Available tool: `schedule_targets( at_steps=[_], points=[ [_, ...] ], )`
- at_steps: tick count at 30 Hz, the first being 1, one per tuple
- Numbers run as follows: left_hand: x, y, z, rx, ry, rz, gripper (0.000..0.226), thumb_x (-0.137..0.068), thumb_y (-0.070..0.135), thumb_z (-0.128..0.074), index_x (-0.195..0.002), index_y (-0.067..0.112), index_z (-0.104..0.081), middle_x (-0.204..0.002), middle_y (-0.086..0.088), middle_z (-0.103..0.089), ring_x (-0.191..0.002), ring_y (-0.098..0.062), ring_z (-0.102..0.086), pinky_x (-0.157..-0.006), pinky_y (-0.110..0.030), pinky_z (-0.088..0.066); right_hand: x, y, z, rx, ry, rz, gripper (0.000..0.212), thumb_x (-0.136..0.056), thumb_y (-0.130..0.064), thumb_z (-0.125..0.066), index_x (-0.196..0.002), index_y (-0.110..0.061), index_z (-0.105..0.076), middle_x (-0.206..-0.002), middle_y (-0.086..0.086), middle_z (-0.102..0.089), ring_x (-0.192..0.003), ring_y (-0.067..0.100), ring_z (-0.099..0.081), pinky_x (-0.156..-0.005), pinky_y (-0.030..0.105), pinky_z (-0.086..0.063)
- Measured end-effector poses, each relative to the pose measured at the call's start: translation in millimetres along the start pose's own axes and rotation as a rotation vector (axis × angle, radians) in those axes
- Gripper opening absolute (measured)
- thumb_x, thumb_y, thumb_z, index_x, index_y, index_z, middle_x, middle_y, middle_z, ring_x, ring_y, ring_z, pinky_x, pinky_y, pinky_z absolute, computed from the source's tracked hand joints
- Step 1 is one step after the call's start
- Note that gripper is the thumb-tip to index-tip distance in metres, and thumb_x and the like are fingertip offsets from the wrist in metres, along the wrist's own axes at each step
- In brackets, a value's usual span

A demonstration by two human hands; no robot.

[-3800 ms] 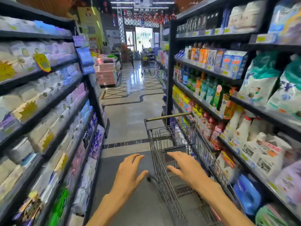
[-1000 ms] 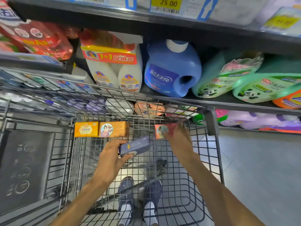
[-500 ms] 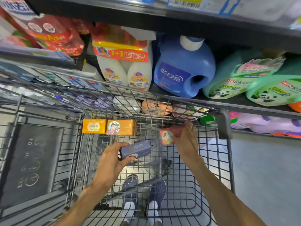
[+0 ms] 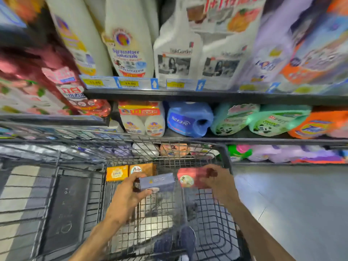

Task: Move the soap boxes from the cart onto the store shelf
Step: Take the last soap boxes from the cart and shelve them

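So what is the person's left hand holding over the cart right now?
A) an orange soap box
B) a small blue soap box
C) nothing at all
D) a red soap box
B: the left hand grips the small blue soap box above the wire shopping cart, while the right hand holds the red soap box and two orange soap boxes lie in the cart.

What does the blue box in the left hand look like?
The blue soap box is a small cardboard-looking carton, dusty blue with a tiny pale emblem and faint lettering on its long face. It lies lengthwise, slightly tilted, above the cart's wire basket. The left hand grips its left end, thumb underneath. It appears closed and undented.
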State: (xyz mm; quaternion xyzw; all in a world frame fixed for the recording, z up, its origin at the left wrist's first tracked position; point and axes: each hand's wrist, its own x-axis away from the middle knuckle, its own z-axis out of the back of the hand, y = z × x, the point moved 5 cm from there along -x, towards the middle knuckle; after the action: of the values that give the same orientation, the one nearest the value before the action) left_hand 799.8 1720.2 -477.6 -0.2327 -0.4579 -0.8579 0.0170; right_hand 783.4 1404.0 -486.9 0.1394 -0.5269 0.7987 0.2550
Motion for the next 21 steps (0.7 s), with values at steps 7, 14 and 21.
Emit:
schedule_targets(
  at_steps=[7, 14, 21],
  points=[
    [36, 138, 44, 0.143, -0.142, -0.117, 0.058, -0.052, 0.036, -0.1, -0.102, 0.022, -0.072, -0.104, -0.016, -0.073, -0.083, -0.009, -0.071, -0.08, -0.029, -0.058, 104, -77, 128, -0.307, 0.13, 0.027, 0.073, -0.057, -0.015, -0.094, -0.119, 0.003, -0.061, -0.099, 0.016, -0.072, -0.076, 0.011, -0.071, -0.066, 0.023, -0.059],
    [78, 344, 8, -0.035, -0.22, -0.461, 0.042, -0.073, 0.035, -0.087, -0.104, 0.034, -0.06, -0.098, 0.009, -0.069, -0.083, -0.006, -0.064, -0.073, 0.0, -0.044, 231, -128, 289, -0.207, 0.427, 0.118, 0.046, -0.071, 0.006, -0.083, -0.112, -0.002, -0.065, -0.09, 0.002, -0.072, -0.068, -0.01, -0.064, -0.065, 0.009, -0.05],
    [129, 503, -85, -0.067, -0.355, -0.741, 0.065, -0.048, 0.084, -0.076, -0.1, 0.046, -0.067, -0.092, 0.007, -0.075, -0.081, -0.008, -0.071, -0.08, -0.037, -0.059, 362, -103, 420, -0.274, 0.676, 0.158, 0.041, -0.073, 0.014, -0.076, -0.111, 0.001, -0.065, -0.089, 0.01, -0.072, -0.069, -0.001, -0.065, -0.066, 0.012, -0.052]
  ],
)
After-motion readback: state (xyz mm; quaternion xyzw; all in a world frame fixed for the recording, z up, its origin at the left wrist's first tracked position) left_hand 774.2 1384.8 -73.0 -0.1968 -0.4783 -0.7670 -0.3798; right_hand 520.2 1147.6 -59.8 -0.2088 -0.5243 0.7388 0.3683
